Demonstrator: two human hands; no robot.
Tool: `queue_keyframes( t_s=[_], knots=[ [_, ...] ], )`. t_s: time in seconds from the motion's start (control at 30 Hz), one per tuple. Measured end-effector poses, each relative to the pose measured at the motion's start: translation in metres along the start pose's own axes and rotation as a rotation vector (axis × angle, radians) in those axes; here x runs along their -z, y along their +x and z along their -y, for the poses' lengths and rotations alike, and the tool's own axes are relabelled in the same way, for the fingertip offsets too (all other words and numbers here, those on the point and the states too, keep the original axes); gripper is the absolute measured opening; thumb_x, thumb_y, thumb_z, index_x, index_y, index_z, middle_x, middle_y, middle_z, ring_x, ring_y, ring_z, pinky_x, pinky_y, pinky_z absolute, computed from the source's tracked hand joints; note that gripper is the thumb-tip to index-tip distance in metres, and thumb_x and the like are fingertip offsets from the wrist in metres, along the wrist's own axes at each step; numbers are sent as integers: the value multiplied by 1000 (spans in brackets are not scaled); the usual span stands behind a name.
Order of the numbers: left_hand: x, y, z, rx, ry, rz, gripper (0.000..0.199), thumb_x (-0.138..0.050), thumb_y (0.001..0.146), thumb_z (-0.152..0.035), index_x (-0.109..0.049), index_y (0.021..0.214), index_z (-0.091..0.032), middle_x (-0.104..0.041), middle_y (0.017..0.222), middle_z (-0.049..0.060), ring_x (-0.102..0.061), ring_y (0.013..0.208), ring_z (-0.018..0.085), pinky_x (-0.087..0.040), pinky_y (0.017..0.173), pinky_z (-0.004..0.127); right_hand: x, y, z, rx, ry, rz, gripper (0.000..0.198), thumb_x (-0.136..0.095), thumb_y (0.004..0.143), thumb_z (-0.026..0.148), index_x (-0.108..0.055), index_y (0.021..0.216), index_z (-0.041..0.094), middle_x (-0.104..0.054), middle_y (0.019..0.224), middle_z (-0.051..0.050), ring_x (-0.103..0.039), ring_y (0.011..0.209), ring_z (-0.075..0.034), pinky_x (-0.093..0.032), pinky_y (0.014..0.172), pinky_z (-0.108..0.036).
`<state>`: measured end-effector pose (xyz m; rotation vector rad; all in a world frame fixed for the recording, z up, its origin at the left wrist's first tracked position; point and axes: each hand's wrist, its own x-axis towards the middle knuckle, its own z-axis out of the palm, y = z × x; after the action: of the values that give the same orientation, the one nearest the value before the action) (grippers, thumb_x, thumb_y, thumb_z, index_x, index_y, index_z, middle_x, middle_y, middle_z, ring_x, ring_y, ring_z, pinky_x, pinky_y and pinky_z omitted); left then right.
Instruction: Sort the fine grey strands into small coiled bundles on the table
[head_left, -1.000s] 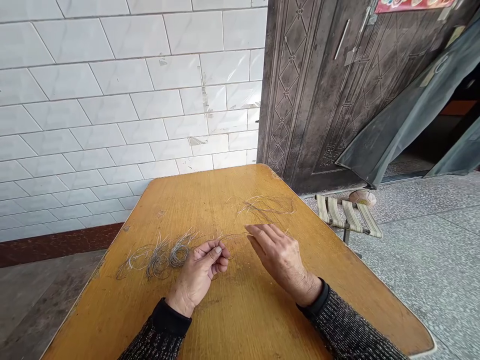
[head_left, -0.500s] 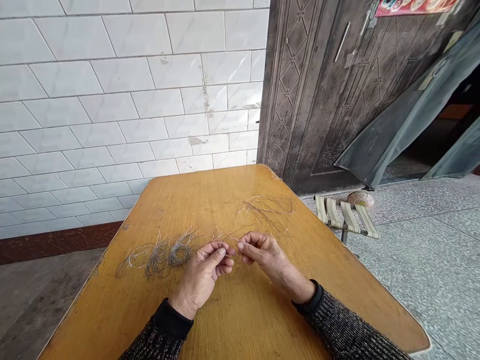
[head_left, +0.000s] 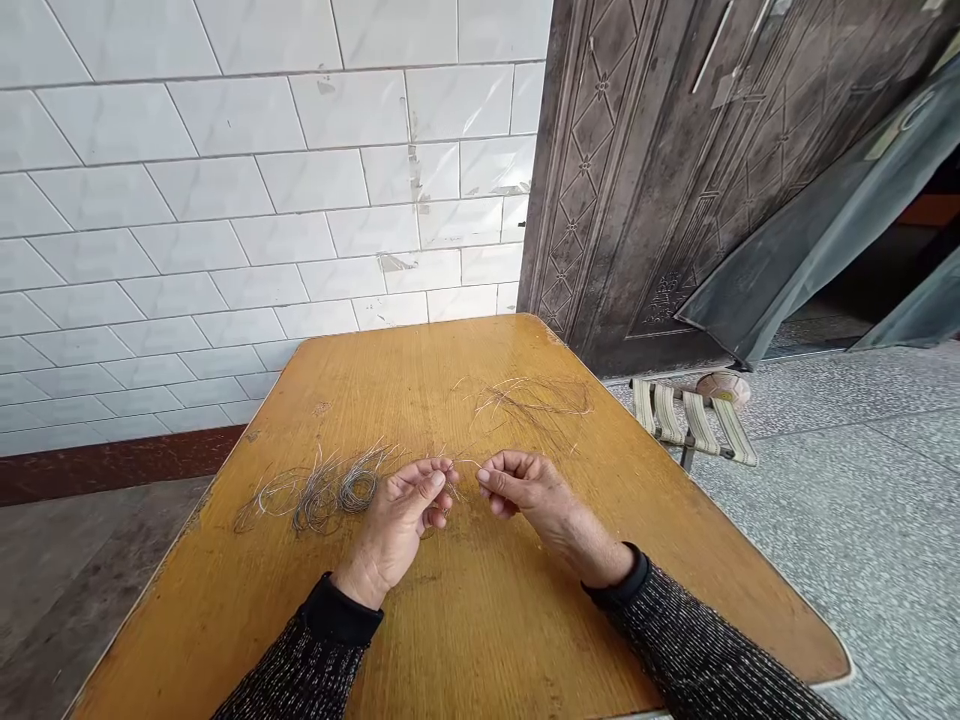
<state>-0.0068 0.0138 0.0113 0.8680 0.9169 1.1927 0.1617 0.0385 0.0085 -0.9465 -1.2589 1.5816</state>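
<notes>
Between thumb and fingers, my left hand point(head_left: 409, 505) pinches a thin wire point(head_left: 466, 462) above the middle of the table. The pale end of that wire runs across a short gap to my right hand point(head_left: 536, 498), which is closed on it with thumb and forefinger. Left of my left hand lies a grey wire coil point(head_left: 358, 488), with looser wire bundles point(head_left: 315, 500) beside it. Beyond my right hand, loose brown wires point(head_left: 529, 400) spread over the tabletop. My fingers hide part of the held wire.
The wooden table point(head_left: 480, 620) meets a white tiled wall point(head_left: 262, 240). A dark carved door point(head_left: 645, 200) stands behind to the right, with a grey curtain point(head_left: 810, 240). A folding stool point(head_left: 694, 420) with striped straps stands right of the table.
My hands have drawn slightly apart, with more of the pale wire showing between them. The view has tilted down a little. The wire bundles lie as before.
</notes>
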Motion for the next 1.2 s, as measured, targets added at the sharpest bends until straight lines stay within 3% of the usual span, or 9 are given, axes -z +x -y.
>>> queue_keyframes(
  t_s=[0.13,0.27,0.47,0.67,0.8,0.93,1.03,1.2],
  knots=[
    [0,0,0,7,-17,-3,20,-75,63,-25,-63,74,-13,-60,67,0,-51,56,6,-37,50,18,-1,-2,-1,12,-16,25,34,-69,63,45,-55,61,14,-56,54,4,-45,41,-4,-35,42,-17],
    [0,1,2,15,-126,-19,19,-75,63,-23,-62,74,-13,-61,68,0,-53,57,6,-40,52,17,-3,-4,-2,102,-34,129,31,-62,73,46,-58,70,15,-56,57,3,-46,45,-4,-38,46,-18],
    [0,1,5,51,-175,-9,16,-73,66,-22,-62,72,-13,-62,70,1,-54,59,6,-43,54,17,-11,-4,-12,243,51,277,25,-73,65,32,-57,79,19,-62,79,1,-57,71,-9,-46,67,-23],
    [-2,1,7,76,-186,11,17,-74,63,-21,-62,70,-12,-59,66,0,-52,55,6,-43,51,17,-11,-5,-18,387,-243,221,15,-62,78,33,-59,81,18,-63,81,-2,-59,75,-12,-47,70,-26],
    [-2,1,6,56,-167,-4,19,-75,62,-22,-61,70,-12,-59,66,-1,-51,55,6,-41,50,17,-9,-5,-19,569,-489,123,17,-55,83,34,-60,81,18,-62,78,-3,-57,69,-12,-45,60,-24],
    [-4,1,7,-8,-110,-20,21,-74,63,-26,-60,71,-13,-58,66,-1,-50,56,6,-39,52,18,-11,-6,-19,680,-600,72,23,-45,89,34,-59,79,19,-59,72,-2,-55,67,-11,-43,62,-23],
    [-5,-1,8,-72,-37,-30,20,-70,67,-29,-58,72,-14,-57,66,-1,-50,57,7,-39,53,20,-14,-7,-21,648,-589,34,25,-42,90,34,-57,76,19,-57,69,-1,-53,63,-11,-42,61,-22],
    [-7,-4,6,-161,140,-47,20,-63,74,-33,-56,73,-15,-56,66,-1,-50,57,8,-40,57,23,-22,-9,-25,410,-374,-22,29,-43,88,39,-53,72,18,-53,56,2,-49,52,-9,-41,55,-22]
  ],
)
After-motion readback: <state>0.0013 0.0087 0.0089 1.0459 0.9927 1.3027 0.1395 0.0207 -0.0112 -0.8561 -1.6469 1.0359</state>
